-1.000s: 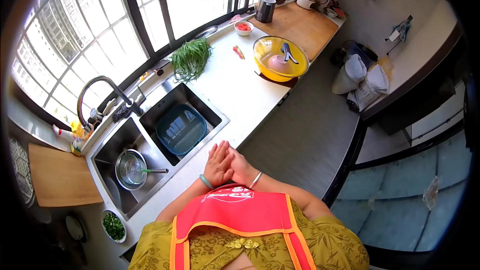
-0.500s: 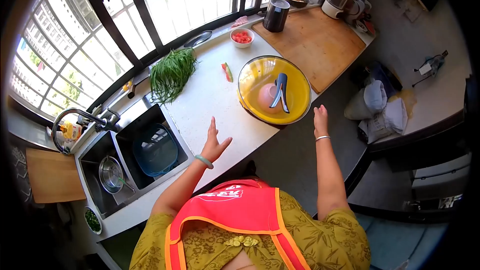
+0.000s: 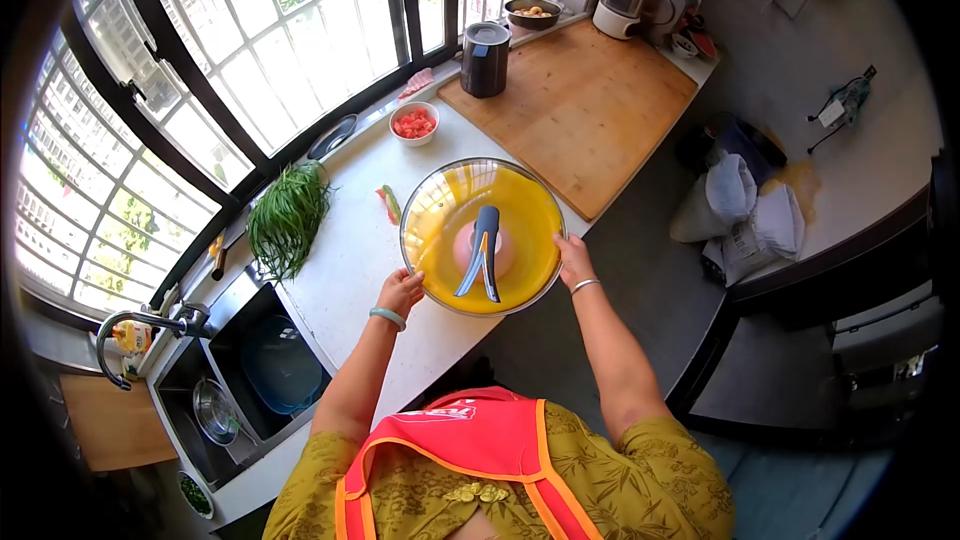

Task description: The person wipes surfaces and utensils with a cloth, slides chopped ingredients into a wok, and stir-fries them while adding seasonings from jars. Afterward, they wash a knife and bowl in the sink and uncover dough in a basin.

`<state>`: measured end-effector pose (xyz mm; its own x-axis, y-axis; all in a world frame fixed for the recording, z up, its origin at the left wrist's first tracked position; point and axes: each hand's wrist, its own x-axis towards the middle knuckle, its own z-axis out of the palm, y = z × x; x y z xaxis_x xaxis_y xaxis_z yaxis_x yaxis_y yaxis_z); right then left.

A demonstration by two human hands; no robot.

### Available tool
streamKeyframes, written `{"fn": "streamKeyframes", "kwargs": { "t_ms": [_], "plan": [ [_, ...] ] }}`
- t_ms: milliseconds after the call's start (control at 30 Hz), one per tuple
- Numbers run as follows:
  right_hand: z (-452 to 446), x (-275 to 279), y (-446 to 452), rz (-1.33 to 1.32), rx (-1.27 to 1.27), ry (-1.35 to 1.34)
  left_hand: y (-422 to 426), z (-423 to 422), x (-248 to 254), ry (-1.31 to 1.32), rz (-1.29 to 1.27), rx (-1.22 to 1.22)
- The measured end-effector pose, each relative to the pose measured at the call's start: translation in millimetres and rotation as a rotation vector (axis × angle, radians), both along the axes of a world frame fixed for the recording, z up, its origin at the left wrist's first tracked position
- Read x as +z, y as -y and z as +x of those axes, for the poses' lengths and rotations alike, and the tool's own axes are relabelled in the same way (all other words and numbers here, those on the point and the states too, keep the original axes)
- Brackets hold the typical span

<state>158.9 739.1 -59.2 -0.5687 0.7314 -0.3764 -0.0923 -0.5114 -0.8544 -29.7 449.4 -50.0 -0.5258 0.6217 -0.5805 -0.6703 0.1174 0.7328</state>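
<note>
A large round bowl with a clear glass rim and a yellow interior is between my hands over the counter's front edge. In it are a pink round thing and a blue-and-silver tong-like tool that partly covers it. My left hand, below a green bangle, closes on the rim at the near left. On the right side, my right hand grips the rim with its fingers underneath. Whether the bowl's base touches the counter is hidden.
Green leafy stalks, a melon rind piece and a bowl of red cubes lie on the white counter. Behind are a wooden board and a dark canister. A double sink sits at left, white sacks at right.
Both hands have gone from apart and empty to holding the bowl's rim on either side. The camera view has shifted, so the counter's things sit further left and lower.
</note>
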Motion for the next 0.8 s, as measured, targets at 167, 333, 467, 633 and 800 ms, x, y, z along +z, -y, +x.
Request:
{"fn": "streamKeyframes", "kwargs": {
  "t_ms": [167, 333, 467, 633, 800],
  "plan": [
    [-3, 7, 15, -0.026, 0.085, -0.004, 27, 11, -8, -0.045, 0.114, 0.062],
    [-24, 23, 62, -0.050, 0.196, 0.003, 91, 21, 3, -0.092, 0.078, 0.174],
    [-63, 15, 104, -0.089, 0.342, -0.043, 147, 29, 23, -0.111, 0.043, 0.316],
    [-110, 9, 148, -0.065, 0.502, 0.007, 202, 30, 19, -0.112, 0.070, 0.486],
    [-126, 13, 181, -0.031, 0.561, 0.043, 231, 34, 17, -0.076, 0.030, 0.551]
  ]
}}
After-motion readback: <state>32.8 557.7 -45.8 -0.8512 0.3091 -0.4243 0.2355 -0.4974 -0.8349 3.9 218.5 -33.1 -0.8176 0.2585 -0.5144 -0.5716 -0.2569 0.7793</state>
